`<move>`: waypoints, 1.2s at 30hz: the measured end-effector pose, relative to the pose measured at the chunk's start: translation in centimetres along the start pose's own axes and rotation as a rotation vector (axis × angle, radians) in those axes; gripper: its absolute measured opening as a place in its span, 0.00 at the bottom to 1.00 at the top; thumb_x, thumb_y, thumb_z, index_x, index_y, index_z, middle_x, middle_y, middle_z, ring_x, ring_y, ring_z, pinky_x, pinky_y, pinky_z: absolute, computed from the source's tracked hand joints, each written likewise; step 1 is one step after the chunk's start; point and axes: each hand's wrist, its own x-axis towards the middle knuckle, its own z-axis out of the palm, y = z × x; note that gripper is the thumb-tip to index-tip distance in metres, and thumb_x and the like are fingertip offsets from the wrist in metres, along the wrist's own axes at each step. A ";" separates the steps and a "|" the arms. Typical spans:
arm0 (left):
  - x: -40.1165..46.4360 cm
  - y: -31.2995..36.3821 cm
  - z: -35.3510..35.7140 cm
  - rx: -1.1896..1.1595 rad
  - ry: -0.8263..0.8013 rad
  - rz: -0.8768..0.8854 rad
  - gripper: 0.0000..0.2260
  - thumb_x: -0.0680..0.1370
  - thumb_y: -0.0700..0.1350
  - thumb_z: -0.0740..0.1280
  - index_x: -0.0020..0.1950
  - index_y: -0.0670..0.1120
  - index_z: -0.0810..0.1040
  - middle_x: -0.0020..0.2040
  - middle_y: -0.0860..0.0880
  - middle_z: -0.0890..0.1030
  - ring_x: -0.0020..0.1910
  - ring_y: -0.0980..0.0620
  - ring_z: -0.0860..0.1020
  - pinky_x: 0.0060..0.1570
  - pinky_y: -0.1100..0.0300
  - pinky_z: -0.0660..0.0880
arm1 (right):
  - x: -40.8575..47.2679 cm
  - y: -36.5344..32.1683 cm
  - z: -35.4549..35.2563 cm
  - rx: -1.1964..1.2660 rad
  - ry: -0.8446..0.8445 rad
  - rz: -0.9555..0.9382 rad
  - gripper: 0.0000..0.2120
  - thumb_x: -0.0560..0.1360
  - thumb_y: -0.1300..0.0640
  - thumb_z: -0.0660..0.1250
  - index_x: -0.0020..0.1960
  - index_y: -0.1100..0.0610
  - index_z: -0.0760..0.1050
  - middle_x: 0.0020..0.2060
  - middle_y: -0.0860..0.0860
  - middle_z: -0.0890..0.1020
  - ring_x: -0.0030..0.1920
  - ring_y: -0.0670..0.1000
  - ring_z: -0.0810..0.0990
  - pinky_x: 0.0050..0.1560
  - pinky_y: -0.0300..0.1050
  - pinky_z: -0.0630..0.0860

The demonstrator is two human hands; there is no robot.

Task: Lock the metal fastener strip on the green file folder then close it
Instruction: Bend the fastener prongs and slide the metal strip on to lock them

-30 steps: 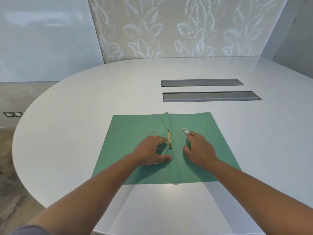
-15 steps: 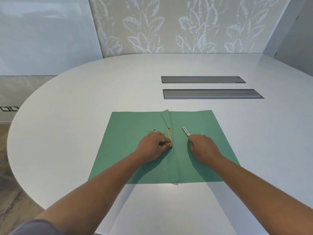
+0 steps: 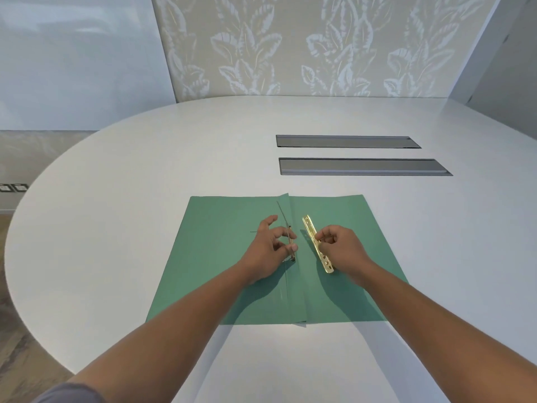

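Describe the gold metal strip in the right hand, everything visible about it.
The gold metal strip is a long, flat, shiny brass-coloured bar with small holes near both ends. It runs lengthwise beside the spine of the open green folder, over the right leaf, far end tilted slightly left. The right hand pinches it near the middle. Whether it rests on the folder or is lifted cannot be told.

The open folder lies flat on the desk near its front edge. Both hands rest on it: left hand left of the centre fold, right hand right of it, holding the fastener strip. Two recessed slots sit behind.
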 end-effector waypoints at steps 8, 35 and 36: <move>1.1 0.2 -0.8 -0.033 -0.180 -0.051 0.46 0.81 0.44 0.70 0.79 0.62 0.34 0.82 0.52 0.54 0.35 0.52 0.74 0.45 0.63 0.78 | 0.1 -1.5 0.7 0.344 -0.110 0.055 0.09 0.79 0.68 0.67 0.55 0.57 0.79 0.45 0.57 0.82 0.41 0.54 0.81 0.42 0.52 0.80; 0.9 -0.5 0.1 0.068 -0.117 -0.052 0.42 0.79 0.49 0.71 0.81 0.65 0.44 0.67 0.67 0.72 0.40 0.54 0.81 0.54 0.52 0.80 | 0.3 -5.0 2.0 0.192 0.026 -0.036 0.09 0.77 0.64 0.67 0.48 0.52 0.81 0.39 0.51 0.83 0.37 0.48 0.80 0.37 0.43 0.77; 0.8 -0.6 0.2 0.063 -0.103 -0.054 0.42 0.79 0.49 0.72 0.82 0.63 0.46 0.68 0.65 0.72 0.41 0.53 0.81 0.57 0.50 0.79 | 0.3 -4.8 2.1 0.205 0.021 -0.015 0.08 0.76 0.64 0.67 0.49 0.53 0.81 0.40 0.52 0.83 0.36 0.48 0.81 0.36 0.42 0.78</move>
